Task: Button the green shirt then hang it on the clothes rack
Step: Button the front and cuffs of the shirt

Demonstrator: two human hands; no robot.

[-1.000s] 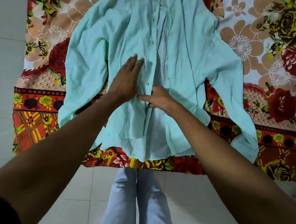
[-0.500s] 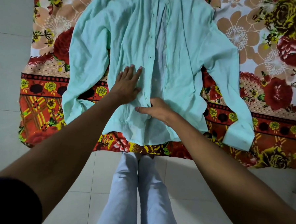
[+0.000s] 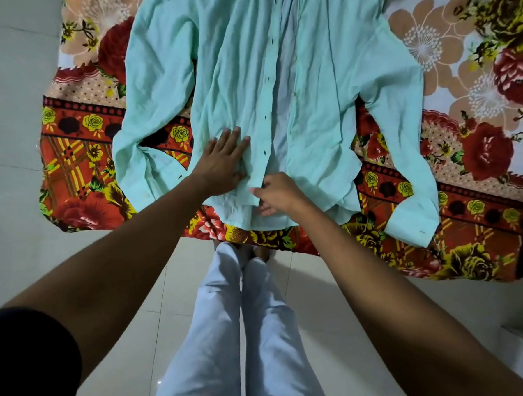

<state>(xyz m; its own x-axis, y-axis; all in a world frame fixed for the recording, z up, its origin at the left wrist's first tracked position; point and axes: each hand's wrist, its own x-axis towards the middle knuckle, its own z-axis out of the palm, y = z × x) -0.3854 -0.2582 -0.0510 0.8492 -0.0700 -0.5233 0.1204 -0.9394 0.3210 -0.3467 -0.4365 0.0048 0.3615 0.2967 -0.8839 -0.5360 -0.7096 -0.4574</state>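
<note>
A pale green shirt lies spread flat on a floral bedsheet, front up, with its placket open and both sleeves laid out to the sides. My left hand rests flat on the lower left front panel, fingers straight. Close beside it my right hand pinches the buttonhole edge of the placket near the hem. The collar end of the shirt is cut off at the top of the view. No clothes rack is in view.
The red, orange and cream floral bedsheet covers the bed in front of me. My legs in light trousers stand on pale floor tiles at the bed's edge.
Both hands have slid down the shirt front toward the hem. The right hand has closed on the placket edge near the bottom. The view has shifted so the shirt sits higher.
</note>
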